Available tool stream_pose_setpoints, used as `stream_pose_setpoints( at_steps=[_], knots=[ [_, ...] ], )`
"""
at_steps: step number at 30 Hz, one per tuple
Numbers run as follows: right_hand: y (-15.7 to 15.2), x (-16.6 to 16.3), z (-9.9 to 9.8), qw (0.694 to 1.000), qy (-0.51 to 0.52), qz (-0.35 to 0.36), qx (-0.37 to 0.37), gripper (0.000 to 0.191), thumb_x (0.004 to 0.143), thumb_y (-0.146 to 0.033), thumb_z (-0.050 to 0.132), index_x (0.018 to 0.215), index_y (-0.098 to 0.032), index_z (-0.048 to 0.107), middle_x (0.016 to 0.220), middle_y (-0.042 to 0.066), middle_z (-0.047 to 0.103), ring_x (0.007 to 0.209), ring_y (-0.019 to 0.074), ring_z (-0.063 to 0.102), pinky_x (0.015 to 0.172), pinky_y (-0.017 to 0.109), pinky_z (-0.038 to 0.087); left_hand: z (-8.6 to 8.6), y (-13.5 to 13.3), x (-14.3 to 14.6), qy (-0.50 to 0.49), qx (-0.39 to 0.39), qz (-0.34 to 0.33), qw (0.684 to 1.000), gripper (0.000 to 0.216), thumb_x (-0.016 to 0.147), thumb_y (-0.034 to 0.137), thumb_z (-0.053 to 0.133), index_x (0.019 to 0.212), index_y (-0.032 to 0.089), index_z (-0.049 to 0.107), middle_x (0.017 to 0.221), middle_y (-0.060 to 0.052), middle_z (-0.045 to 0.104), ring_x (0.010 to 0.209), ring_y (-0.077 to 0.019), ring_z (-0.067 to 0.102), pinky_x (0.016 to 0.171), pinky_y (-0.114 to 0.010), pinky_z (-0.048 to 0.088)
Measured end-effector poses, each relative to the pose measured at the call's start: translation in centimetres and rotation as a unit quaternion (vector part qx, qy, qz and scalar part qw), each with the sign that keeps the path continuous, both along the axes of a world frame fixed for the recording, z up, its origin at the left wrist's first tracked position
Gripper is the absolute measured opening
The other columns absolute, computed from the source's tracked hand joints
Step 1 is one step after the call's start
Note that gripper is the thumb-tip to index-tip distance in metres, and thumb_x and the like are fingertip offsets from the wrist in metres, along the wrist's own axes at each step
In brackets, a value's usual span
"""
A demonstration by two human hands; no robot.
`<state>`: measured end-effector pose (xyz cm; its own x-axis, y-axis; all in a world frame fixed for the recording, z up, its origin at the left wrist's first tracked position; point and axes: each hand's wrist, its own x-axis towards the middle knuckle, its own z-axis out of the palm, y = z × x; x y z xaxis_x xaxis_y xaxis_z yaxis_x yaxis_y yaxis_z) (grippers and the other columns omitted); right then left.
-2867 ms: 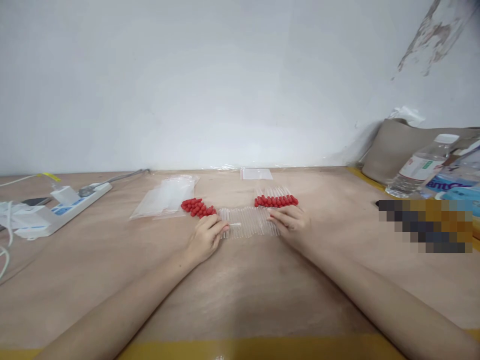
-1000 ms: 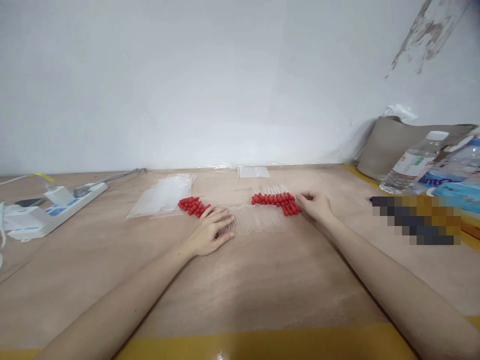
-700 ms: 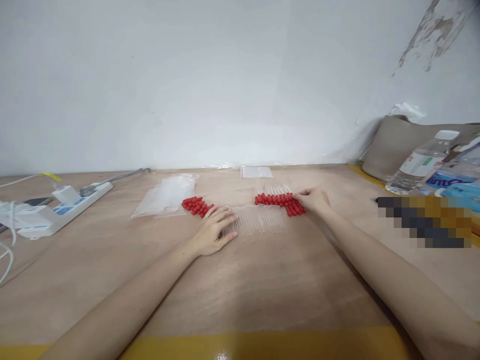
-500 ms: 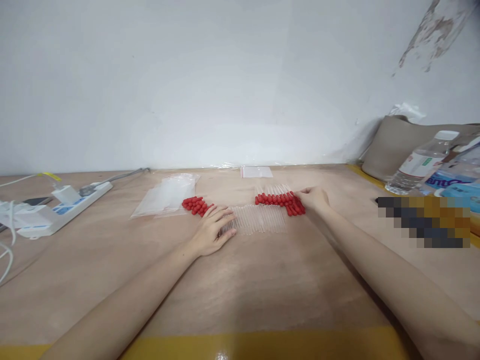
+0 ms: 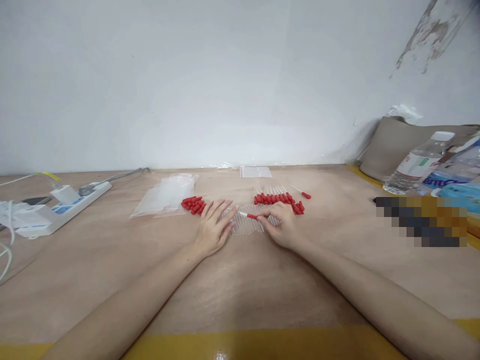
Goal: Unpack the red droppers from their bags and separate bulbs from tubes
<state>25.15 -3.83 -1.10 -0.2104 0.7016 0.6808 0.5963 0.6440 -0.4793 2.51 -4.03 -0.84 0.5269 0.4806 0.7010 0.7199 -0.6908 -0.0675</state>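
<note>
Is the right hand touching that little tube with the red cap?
Touching. In the head view the right hand pinches the red-capped tube at its red end between thumb and fingertips, with no gap showing, above the row of clear tubes.

Two bare forearms enter from the lower corners of the head view; neither shows a sleeve, cuff or glove anywhere along its visible length; the left hand [image 5: 213, 227] wears no ring, watch or bracelet that can be made out; the right hand [image 5: 282, 225] is likewise unadorned, its wrist plain; both hands are slim with long, slender fingers; the nails look short and unpainted, though they are too small to judge finely; no marks, plasters or tattoos show on either forearm; nothing of the upper arms, shoulders or clothing comes into view.
</note>
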Motion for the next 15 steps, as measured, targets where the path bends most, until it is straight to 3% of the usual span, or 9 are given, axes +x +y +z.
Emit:
stream_pose_setpoints(
  at_steps=[3,6,9,12,15],
  knots=[
    [-0.9,-0.7,-1.0,0.998,-0.036,0.036,0.024,0.012,0.079,-0.027,0.054,0.076,-0.023,0.064,0.069,0.000,0.063,0.072,0.0151,0.052,0.075,0.034,0.033,-0.1,-0.1,0.2,0.034,0.003,-0.009,0.999,0.025,0.085,0.023,0.046,0.106,0.026,0.059,0.102,-0.002,0.064,0.105,-0.0209,0.051,0.102,-0.050,0.020],
    [-1.1,-0.6,-1.1,0.997,-0.045,0.052,0.031,0.012,0.080,-0.025,0.052,0.077,-0.022,0.063,0.070,0.000,0.062,0.073,0.0149,0.052,0.074,0.033,0.033,-0.1,-0.2,0.2,0.054,0.007,-0.005,0.998,0.018,0.085,0.025,0.047,0.092,0.025,0.064,0.080,0.001,0.067,0.084,-0.0173,0.057,0.101,-0.052,0.018],
    [-1.1,-0.5,-0.8,0.997,-0.062,0.040,0.038,0.013,0.079,-0.030,0.054,0.084,-0.022,0.063,0.080,0.002,0.062,0.079,0.0163,0.052,0.075,0.033,0.033,0.0,-0.4,0.3,0.062,0.020,-0.002,0.998,0.017,0.085,0.025,0.047,0.088,0.024,0.064,0.075,0.001,0.066,0.079,-0.0165,0.056,0.100,-0.052,0.019],
    [-1.1,-1.0,-0.8,0.993,-0.097,0.030,0.061,0.030,0.073,-0.043,0.060,0.096,-0.024,0.062,0.090,0.004,0.062,0.083,0.0175,0.052,0.077,0.034,0.032,-0.1,-0.4,0.5,0.065,0.033,-0.007,0.997,0.016,0.084,0.024,0.048,0.088,0.024,0.063,0.075,0.001,0.066,0.079,-0.0163,0.056,0.099,-0.051,0.020],
    [-1.0,-1.6,-1.0,0.986,-0.137,0.032,0.094,0.030,0.075,-0.045,0.058,0.099,-0.026,0.062,0.086,0.002,0.064,0.081,0.0159,0.053,0.078,0.034,0.029,-0.1,-0.4,0.8,0.067,0.043,-0.015,0.997,0.016,0.084,0.023,0.048,0.089,0.024,0.063,0.074,0.002,0.066,0.077,-0.0159,0.055,0.098,-0.050,0.021]
  ],
)
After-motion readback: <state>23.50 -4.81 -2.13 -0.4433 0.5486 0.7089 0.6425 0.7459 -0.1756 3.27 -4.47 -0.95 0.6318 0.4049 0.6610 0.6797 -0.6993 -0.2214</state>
